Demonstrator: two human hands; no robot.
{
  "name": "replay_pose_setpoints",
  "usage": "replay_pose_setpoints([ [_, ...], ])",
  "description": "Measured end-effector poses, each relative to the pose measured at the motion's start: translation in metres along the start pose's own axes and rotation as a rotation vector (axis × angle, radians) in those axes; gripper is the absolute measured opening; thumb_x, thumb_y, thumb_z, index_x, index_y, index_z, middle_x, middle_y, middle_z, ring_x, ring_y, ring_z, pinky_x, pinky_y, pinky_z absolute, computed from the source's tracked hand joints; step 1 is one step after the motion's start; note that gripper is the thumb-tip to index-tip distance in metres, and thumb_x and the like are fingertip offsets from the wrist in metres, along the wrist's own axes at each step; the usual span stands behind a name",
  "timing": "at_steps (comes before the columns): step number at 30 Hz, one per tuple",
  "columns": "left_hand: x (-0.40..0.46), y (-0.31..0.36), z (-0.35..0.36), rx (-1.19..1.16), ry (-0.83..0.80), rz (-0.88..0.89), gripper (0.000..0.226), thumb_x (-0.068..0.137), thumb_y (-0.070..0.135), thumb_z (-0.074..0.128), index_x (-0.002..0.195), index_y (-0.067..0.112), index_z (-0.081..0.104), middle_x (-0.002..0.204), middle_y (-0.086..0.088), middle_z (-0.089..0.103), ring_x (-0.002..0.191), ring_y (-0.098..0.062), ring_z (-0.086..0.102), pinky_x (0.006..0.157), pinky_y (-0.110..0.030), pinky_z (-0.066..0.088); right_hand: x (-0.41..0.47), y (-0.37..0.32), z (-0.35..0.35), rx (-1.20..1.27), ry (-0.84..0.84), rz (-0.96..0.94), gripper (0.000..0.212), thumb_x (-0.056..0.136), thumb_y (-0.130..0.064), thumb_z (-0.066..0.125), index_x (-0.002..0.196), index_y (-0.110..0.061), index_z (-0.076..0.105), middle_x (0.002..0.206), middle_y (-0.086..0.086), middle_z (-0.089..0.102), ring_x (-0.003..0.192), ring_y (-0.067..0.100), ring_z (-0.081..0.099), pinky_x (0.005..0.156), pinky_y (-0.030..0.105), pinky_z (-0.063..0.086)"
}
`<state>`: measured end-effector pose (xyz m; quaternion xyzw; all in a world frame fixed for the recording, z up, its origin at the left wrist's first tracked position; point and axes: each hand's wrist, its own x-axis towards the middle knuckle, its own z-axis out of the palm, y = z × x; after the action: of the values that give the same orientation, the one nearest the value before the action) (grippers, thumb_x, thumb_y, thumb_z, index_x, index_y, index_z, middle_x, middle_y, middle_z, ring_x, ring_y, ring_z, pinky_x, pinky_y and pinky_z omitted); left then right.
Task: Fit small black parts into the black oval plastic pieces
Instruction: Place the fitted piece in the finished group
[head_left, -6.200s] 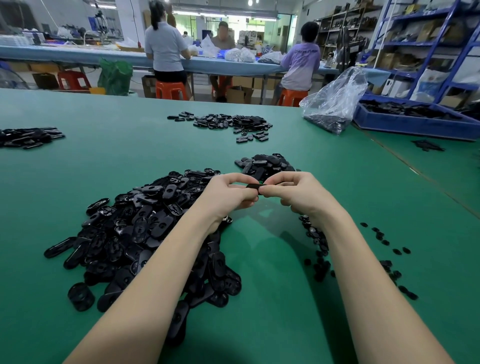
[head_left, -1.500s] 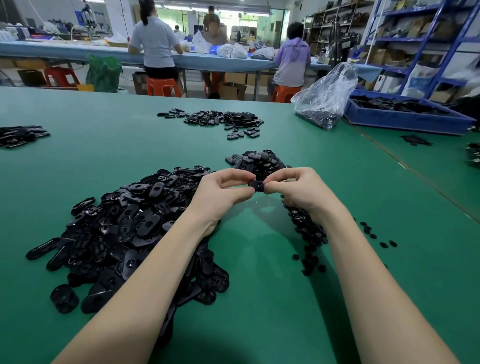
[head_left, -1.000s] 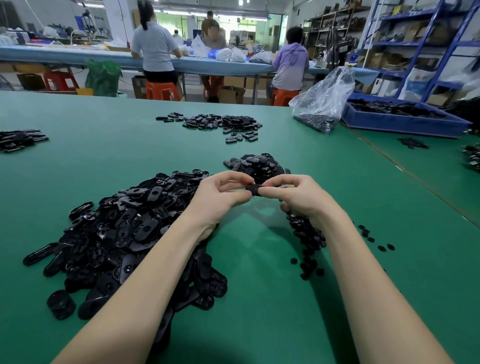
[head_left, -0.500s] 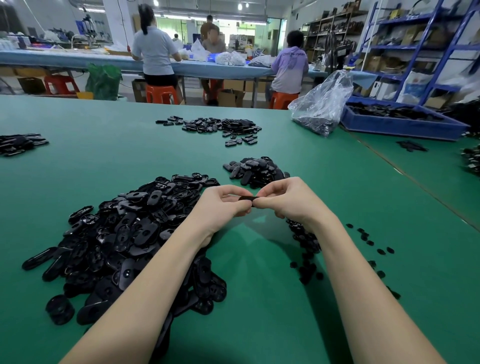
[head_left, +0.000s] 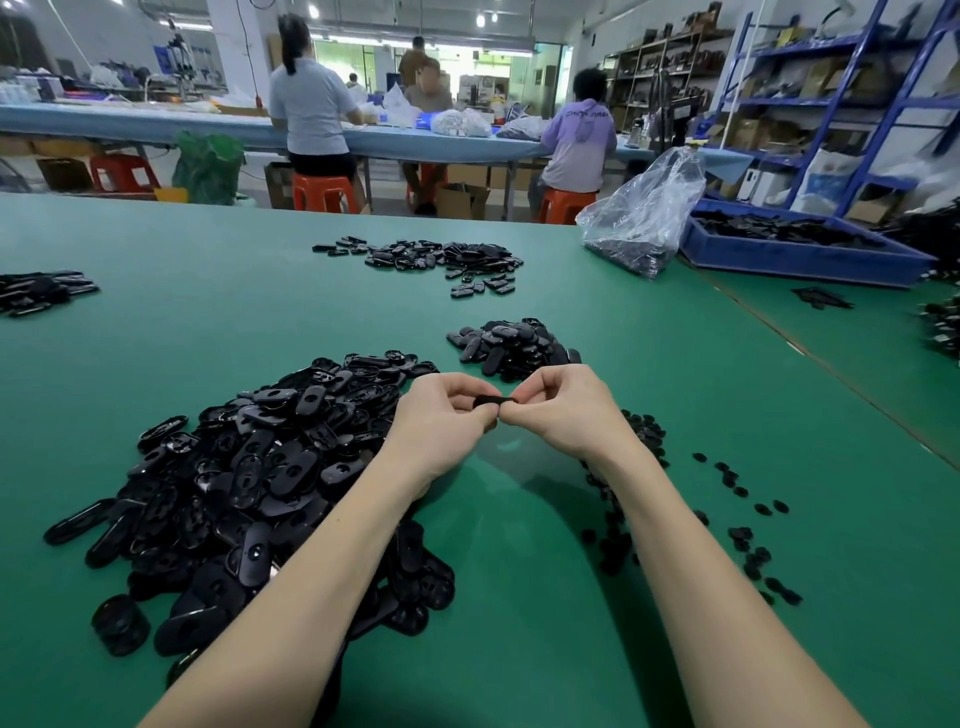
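Head view: blue bin (head_left: 779, 257) apparently holds black parts (head_left: 779, 228).

There is only one view, from a camera worn on the person's head. It looks forward and slightly down over a green table (head_left: 519, 649), with a wide angle that bends the edges of the scene. The nearest part is the two forearms, which enter from the bottom edge; the left hand (head_left: 441, 421) and the right hand (head_left: 561, 410) meet near the middle of the picture, close to the camera. Farther away, at the top, the view reaches a long blue table (head_left: 156, 124) and blue shelves (head_left: 883, 93).
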<state>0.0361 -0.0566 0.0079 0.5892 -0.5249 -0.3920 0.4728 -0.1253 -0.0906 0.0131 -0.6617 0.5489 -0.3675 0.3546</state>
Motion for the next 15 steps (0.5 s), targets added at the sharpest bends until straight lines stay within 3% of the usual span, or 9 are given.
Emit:
replay_pose_setpoints([
  [4,0.0,-0.001,-0.005,-0.063,-0.042,-0.004,0.014,0.085,0.008,0.076,0.091,0.02,0.074,0.079,-0.005,0.078,0.084,-0.023,0.074,0.097,-0.044,0.056,-0.003,0.0,-0.006,0.033,-0.085,-0.077,0.016,0.078,-0.024,0.083,0.084,-0.026,0.068,0.064,-0.014,0.066,0.049,0.005,0.052,0.055,0.023,0.047],
  [6,0.001,-0.002,-0.006,-0.082,-0.04,-0.011,0.017,0.085,0.008,0.074,0.096,0.021,0.073,0.081,-0.004,0.078,0.082,-0.019,0.074,0.098,-0.044,0.055,-0.004,0.001,-0.009,-0.044,-0.105,-0.16,0.02,0.08,-0.023,0.083,0.089,-0.033,0.069,0.073,-0.014,0.07,0.05,0.004,0.053,0.056,0.023,0.048],
  [9,0.001,-0.002,-0.006,-0.145,-0.029,-0.022,0.021,0.085,0.012,0.074,0.103,0.022,0.071,0.088,0.001,0.079,0.086,-0.018,0.076,0.098,-0.044,0.056,0.002,0.003,-0.008,-0.231,0.015,-0.225,0.016,0.08,-0.026,0.079,0.086,-0.037,0.069,0.075,-0.023,0.07,0.053,-0.002,0.053,0.059,0.025,0.046],
  [12,0.004,-0.001,-0.009,-0.097,0.056,0.018,0.017,0.082,0.02,0.073,0.098,0.026,0.07,0.09,0.005,0.078,0.084,-0.017,0.075,0.093,-0.046,0.057,0.016,0.005,-0.011,-0.308,0.178,-0.148,0.008,0.08,-0.035,0.077,0.081,-0.037,0.069,0.072,-0.025,0.07,0.064,-0.006,0.058,0.065,0.027,0.048],
  [15,0.006,0.001,-0.013,-0.151,0.06,0.012,0.009,0.088,0.012,0.07,0.093,0.02,0.071,0.078,0.004,0.077,0.076,-0.017,0.074,0.091,-0.048,0.058,0.037,0.005,-0.012,-0.257,0.225,-0.041,0.006,0.08,-0.034,0.076,0.079,-0.034,0.071,0.075,-0.017,0.072,0.081,0.007,0.069,0.075,0.03,0.055],
])
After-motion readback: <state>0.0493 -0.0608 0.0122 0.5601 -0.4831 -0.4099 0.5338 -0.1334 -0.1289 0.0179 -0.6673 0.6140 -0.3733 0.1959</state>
